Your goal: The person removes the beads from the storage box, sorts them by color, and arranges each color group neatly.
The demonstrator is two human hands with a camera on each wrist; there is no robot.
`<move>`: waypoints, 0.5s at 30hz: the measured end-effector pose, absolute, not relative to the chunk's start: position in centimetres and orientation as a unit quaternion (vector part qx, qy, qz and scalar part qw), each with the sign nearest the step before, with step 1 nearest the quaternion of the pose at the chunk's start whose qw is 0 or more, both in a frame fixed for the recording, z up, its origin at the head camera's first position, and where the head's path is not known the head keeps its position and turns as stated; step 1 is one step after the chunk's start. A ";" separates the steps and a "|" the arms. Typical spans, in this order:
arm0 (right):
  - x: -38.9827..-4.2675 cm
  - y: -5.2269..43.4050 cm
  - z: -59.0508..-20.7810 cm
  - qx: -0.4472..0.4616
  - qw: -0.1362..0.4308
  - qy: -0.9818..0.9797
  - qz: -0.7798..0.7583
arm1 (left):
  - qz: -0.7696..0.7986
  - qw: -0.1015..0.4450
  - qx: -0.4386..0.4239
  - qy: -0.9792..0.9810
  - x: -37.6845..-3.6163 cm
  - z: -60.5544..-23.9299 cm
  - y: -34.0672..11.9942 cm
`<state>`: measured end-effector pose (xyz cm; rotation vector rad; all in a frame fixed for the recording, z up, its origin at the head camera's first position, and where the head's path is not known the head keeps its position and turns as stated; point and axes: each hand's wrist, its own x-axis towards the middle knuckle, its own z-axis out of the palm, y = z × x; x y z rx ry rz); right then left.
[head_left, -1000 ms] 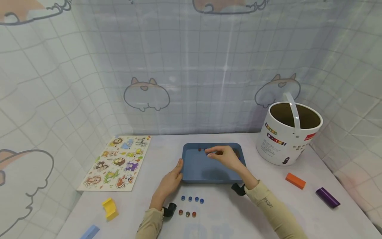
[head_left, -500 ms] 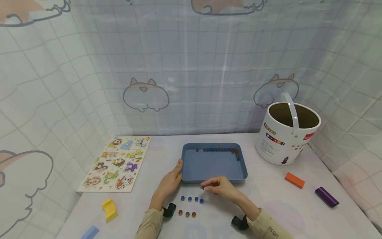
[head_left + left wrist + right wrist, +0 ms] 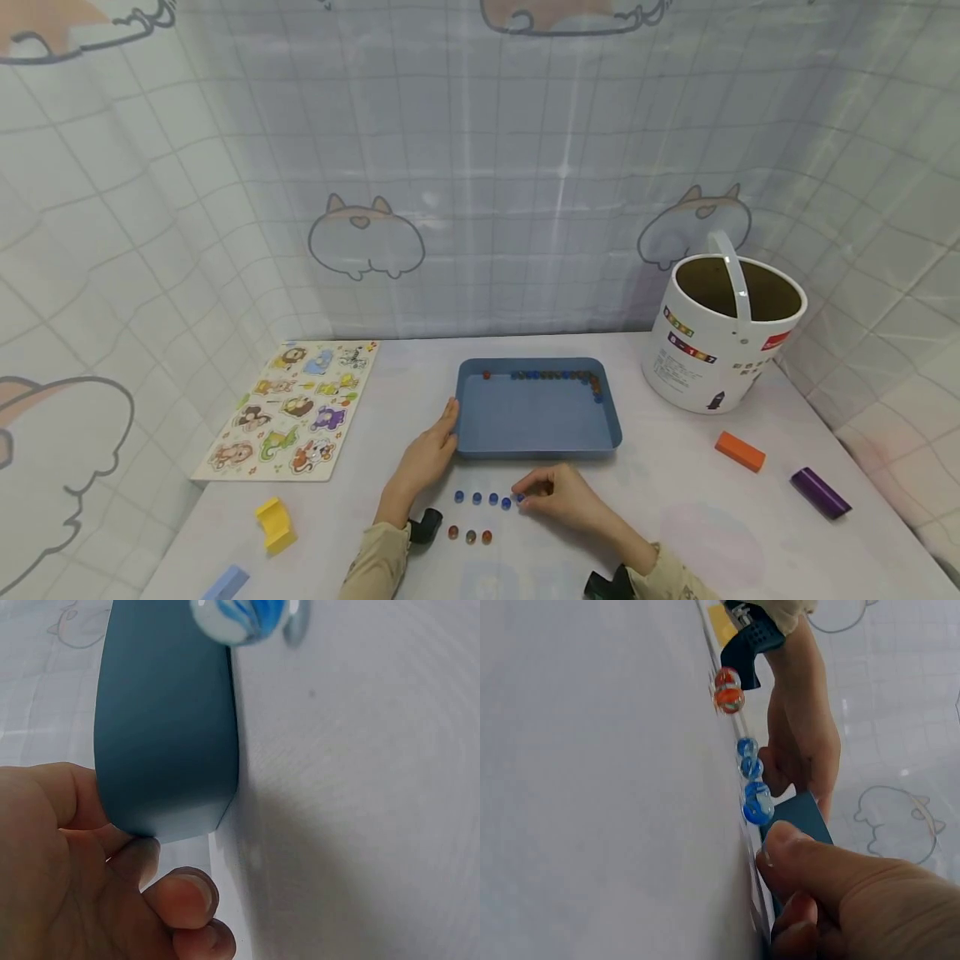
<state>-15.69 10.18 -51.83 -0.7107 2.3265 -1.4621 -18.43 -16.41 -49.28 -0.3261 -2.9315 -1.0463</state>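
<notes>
My right hand [image 3: 566, 500] pinches a blue marble [image 3: 521, 498] between thumb and fingertips, low over the table at the right end of a row of several blue marbles [image 3: 477, 498]. Nearer the front lie three brownish-red marbles [image 3: 487, 537] in a line. The blue tray [image 3: 536, 433] sits behind them, with several marbles [image 3: 550, 375] lined along its back wall and right corner. A lone reddish marble [image 3: 487, 375] lies at its back left. My left hand [image 3: 430, 457] rests against the tray's left side, and the left wrist view shows its fingers [image 3: 184, 900] at the tray's corner.
An animal puzzle board [image 3: 300, 408] lies at left, with a yellow block [image 3: 276, 527] and a light blue block [image 3: 227, 583] in front. A white bucket [image 3: 697, 358] stands at back right. Orange [image 3: 740, 452] and purple [image 3: 821, 494] blocks lie before it.
My right hand has come from the tray's back toward me with the marble, down to the blue row's right end. The lone reddish marble has rolled left. My left hand stays put.
</notes>
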 end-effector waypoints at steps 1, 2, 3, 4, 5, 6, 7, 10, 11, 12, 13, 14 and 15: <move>-15.6 10.1 -51.8 -0.245 0.151 0.812 -0.507 | -0.335 0.006 -0.104 -0.936 -18.4 -49.3 -16.4; -15.6 10.1 -51.8 -0.243 0.152 0.812 -0.508 | -0.336 0.006 -0.105 -0.936 -18.4 -49.3 -16.4; -15.5 10.0 -51.7 -0.241 0.154 0.812 -0.510 | -0.336 0.006 -0.105 -0.936 -18.4 -49.3 -16.5; -15.5 10.0 -51.6 -0.238 0.156 0.810 -0.512 | -0.336 0.007 -0.105 -0.936 -18.4 -49.3 -16.5; -15.4 9.9 -51.6 -0.236 0.158 0.809 -0.515 | -0.337 0.007 -0.105 -0.936 -18.4 -49.3 -16.5; -15.4 9.9 -51.5 -0.234 0.160 0.808 -0.516 | -0.337 0.007 -0.104 -0.936 -18.4 -49.3 -16.5; -15.4 9.9 -51.5 -0.234 0.160 0.808 -0.517 | -0.336 0.007 -0.103 -0.936 -18.4 -49.3 -16.5; -15.3 9.9 -51.5 -0.234 0.161 0.807 -0.518 | -0.336 0.007 -0.102 -0.936 -18.4 -49.3 -16.5; -15.3 9.9 -51.5 -0.235 0.161 0.807 -0.518 | -0.337 0.006 -0.102 -0.936 -18.4 -49.3 -16.5; -15.3 9.9 -51.5 -0.235 0.162 0.807 -0.517 | -0.338 0.006 -0.102 -0.935 -18.4 -49.3 -16.4; -15.3 9.9 -51.5 -0.235 0.162 0.807 -0.516 | -0.339 0.006 -0.102 -0.935 -18.4 -49.3 -16.4; -15.3 9.9 -51.5 -0.233 0.165 0.807 -0.517 | -0.339 0.006 -0.103 -0.935 -18.5 -49.3 -16.4; -15.3 10.0 -51.5 -0.232 0.165 0.807 -0.517 | -0.338 0.007 -0.104 -0.935 -18.5 -49.3 -16.4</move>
